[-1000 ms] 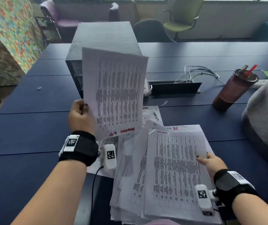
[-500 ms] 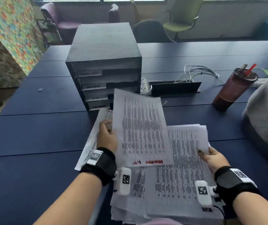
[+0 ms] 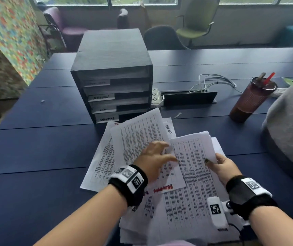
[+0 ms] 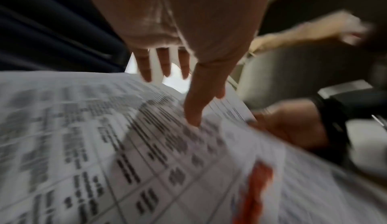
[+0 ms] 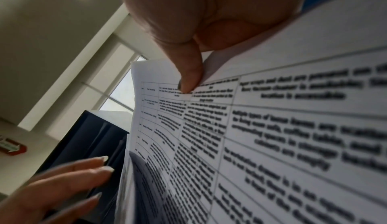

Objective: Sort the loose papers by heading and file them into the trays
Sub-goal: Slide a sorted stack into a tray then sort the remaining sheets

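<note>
Dark blue table [image 3: 35, 153]: my right hand [image 3: 225, 167] pinches the paper stack [image 3: 193, 189], left hand [image 3: 152, 160] spread flat on the loose sheet [image 3: 138, 137]; thumb slip would fan the stack.

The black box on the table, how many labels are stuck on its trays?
4, stacked down the tray box's front left: top, second, third, bottom. Papers may hide more.
</note>
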Motion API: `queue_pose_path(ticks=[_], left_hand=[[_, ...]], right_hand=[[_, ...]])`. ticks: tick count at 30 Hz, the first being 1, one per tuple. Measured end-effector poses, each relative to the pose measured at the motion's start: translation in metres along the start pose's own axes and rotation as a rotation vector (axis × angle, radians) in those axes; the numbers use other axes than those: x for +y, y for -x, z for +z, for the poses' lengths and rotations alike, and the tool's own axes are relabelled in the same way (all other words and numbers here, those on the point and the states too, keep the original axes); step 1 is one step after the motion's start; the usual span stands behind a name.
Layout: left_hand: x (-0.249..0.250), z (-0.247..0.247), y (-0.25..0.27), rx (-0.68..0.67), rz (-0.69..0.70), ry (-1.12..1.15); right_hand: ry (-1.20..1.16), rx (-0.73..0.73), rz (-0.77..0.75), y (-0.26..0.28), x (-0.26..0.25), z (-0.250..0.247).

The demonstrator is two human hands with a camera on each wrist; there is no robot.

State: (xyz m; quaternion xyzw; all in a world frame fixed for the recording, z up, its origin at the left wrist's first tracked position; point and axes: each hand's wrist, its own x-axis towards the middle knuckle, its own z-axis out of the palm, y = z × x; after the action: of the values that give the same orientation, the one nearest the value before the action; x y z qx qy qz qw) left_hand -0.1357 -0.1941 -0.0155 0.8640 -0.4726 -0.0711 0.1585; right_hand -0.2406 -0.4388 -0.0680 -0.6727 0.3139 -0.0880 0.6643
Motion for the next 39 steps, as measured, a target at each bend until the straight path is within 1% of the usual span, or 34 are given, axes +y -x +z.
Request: queue_pose_path(ticks=[1, 3, 6, 10, 12, 15, 17, 18, 20, 24, 26, 29, 31, 34, 36, 38, 39], left_hand=[[0.003, 0.005, -0.001, -0.020, 0.079, -0.064], [0.008, 0.010, -0.002, -0.053, 0.149, -0.157], [0.014, 0.011, -0.003, -0.085, 0.166, -0.216], [0.017, 0.007, -0.005, -0.052, 0.220, -0.334], [0.013, 0.009, -0.008, -0.045, 0.251, -0.345], [0.008, 0.005, -0.013, -0.148, 0.270, -0.344], [0.006, 0.000, -0.015, -0.189, 0.258, -0.338], [0.007, -0.002, -0.017, -0.184, 0.249, -0.312], [0.010, -0.011, -0.021, -0.127, 0.214, -0.208], [0.017, -0.046, -0.033, 0.037, 0.046, 0.092], [0.020, -0.068, -0.037, 0.155, -0.005, 0.184], [0.018, -0.099, -0.041, 0.387, -0.068, 0.313], [0.011, -0.115, -0.043, 0.483, -0.158, 0.407], [-0.009, -0.120, -0.043, 0.623, -0.298, 0.651], [-0.020, -0.110, -0.040, 0.667, -0.387, 0.801], [-0.026, -0.090, -0.036, 0.634, -0.514, 0.887], [-0.027, -0.079, -0.034, 0.601, -0.577, 0.931]], right_hand=[[-0.003, -0.012, -0.001, 0.000, -0.002, 0.002], [0.000, -0.033, 0.001, -0.001, -0.003, 0.005], [0.008, -0.049, 0.001, 0.000, -0.004, 0.007], [0.002, -0.069, 0.004, 0.002, -0.004, 0.008], [0.004, -0.067, 0.008, 0.002, -0.003, 0.007], [0.008, -0.048, 0.018, 0.003, -0.001, 0.006], [0.010, -0.032, 0.030, 0.003, 0.001, 0.005], [0.008, -0.023, 0.038, 0.003, 0.002, 0.005], [-0.020, -0.017, 0.045, 0.003, 0.003, 0.004], [-0.024, -0.007, 0.065, 0.003, 0.006, 0.003], [-0.035, -0.004, 0.078, 0.005, 0.007, 0.002], [-0.118, -0.004, 0.089, 0.008, 0.004, 0.001], [-0.143, -0.010, 0.073, 0.009, 0.006, -0.001], [-0.184, 0.013, 0.103, 0.008, 0.013, -0.003], [-0.220, 0.040, 0.142, 0.011, 0.010, -0.004], [-0.242, 0.060, 0.192, 0.010, 0.010, -0.007], [-0.243, 0.055, 0.179, 0.011, 0.008, -0.006]])
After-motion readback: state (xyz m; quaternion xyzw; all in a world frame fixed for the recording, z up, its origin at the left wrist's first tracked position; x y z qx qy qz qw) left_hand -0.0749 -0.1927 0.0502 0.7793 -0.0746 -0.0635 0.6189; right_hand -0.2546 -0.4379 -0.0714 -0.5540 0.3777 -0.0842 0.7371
